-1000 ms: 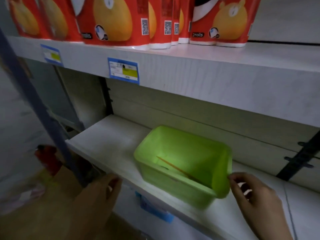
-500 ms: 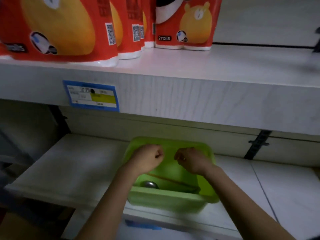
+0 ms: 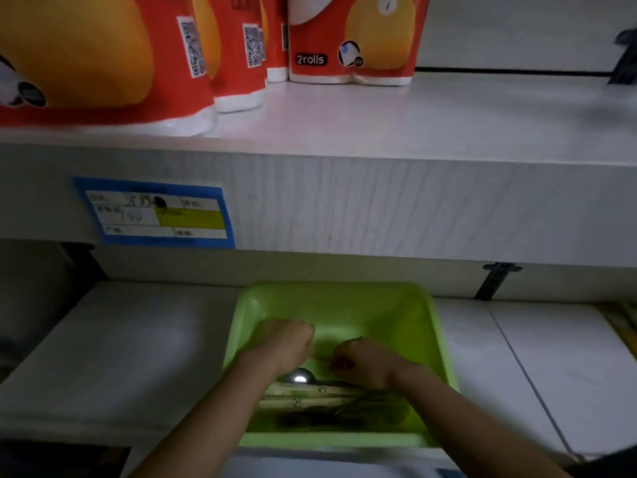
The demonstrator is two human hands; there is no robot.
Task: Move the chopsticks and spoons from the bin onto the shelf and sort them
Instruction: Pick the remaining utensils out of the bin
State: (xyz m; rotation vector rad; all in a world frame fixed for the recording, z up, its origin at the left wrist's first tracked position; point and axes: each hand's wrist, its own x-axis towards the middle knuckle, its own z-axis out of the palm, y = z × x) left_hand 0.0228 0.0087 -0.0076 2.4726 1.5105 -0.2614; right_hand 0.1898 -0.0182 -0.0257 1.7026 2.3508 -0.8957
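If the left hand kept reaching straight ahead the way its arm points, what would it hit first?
Most likely the far wall of the green bin. The left hand sits inside the bin, aimed away from the person, with only bare bin floor visible ahead. Depth is hard to judge from this one view.

We are looking at a shop aisle. A blue and yellow price tag (image 3: 155,212) is stuck to the front edge of a pale wood-grain shelf (image 3: 396,208). On that shelf, above the tag, we see a row of red retail packs (image 3: 351,39) with QR codes, one marked "2rolls", and below the tag lies a second shelf board (image 3: 120,346).
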